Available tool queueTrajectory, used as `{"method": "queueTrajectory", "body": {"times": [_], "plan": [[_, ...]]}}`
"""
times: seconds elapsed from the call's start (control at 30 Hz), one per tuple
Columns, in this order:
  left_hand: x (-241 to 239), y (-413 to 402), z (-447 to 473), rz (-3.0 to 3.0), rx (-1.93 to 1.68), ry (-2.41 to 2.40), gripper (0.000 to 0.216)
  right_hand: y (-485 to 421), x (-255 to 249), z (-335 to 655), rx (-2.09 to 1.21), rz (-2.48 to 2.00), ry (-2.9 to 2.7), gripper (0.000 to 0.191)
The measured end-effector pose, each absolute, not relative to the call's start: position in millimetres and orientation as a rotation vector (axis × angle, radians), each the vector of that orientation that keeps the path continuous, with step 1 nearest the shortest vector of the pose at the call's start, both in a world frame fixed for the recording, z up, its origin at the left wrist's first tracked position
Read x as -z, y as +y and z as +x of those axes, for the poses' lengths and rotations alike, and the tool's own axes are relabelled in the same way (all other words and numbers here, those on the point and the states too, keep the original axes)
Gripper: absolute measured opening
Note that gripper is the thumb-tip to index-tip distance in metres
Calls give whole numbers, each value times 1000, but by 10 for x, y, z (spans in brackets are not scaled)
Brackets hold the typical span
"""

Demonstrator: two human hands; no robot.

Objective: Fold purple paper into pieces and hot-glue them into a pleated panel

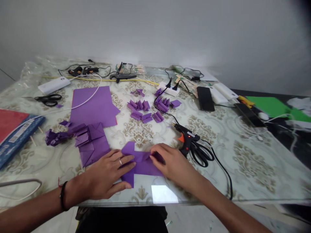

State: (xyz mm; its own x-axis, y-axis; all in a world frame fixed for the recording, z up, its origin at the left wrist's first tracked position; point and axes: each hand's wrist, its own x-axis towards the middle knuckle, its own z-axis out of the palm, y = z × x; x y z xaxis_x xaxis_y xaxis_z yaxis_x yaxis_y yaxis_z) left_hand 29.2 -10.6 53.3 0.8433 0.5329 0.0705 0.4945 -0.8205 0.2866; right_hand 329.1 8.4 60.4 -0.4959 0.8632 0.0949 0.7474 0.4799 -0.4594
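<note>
A purple paper (147,168) with folded flaps lies near the table's front edge. My left hand (110,174) rests flat across its left part, fingers stretched out. At its right side my right hand (170,163) pinches a raised fold between thumb and fingertips; the fingers partly hide the fold. Left of it sits another folded purple paper piece (94,150) with a small folded bit on top. A crumpled purple paper (54,137) lies beside that piece. Just beyond my right hand is a black glue gun (188,137) with an orange trigger and a lit red light.
Several small folded purple pieces (145,117) lie mid-table. Purple sheets (93,105) and scissors (50,99) are at the left, black-handled scissors (201,153) at the right. A power strip (168,89), cables and phones (205,98) stand farther back. The glue gun's cord (224,171) runs to the front edge.
</note>
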Motion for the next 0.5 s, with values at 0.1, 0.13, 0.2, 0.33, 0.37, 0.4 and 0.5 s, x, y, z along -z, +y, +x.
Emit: {"method": "queueTrajectory", "body": {"times": [0.1,0.13,0.2,0.33,0.37,0.4,0.5], "plan": [[-559,-70,335,2777,-197,765,57,192,-668,3260,-600,-1319,-2520,20],[-570,-61,344,2781,-188,756,57,224,-681,3254,-611,-1279,-2564,20],[-587,-68,357,2790,-179,735,57,285,-696,3249,-628,-1179,-2623,16],[-563,-189,400,2802,-244,760,63,436,-718,3249,-710,-1026,-2541,13],[-540,-226,420,2805,-266,785,63,485,-729,3242,-737,-1000,-2507,12],[-513,-260,442,2809,-278,807,60,537,-741,3229,-767,-972,-2482,11],[-426,-306,513,2847,-285,860,44,691,-782,3157,-849,-904,-2469,10]]}}
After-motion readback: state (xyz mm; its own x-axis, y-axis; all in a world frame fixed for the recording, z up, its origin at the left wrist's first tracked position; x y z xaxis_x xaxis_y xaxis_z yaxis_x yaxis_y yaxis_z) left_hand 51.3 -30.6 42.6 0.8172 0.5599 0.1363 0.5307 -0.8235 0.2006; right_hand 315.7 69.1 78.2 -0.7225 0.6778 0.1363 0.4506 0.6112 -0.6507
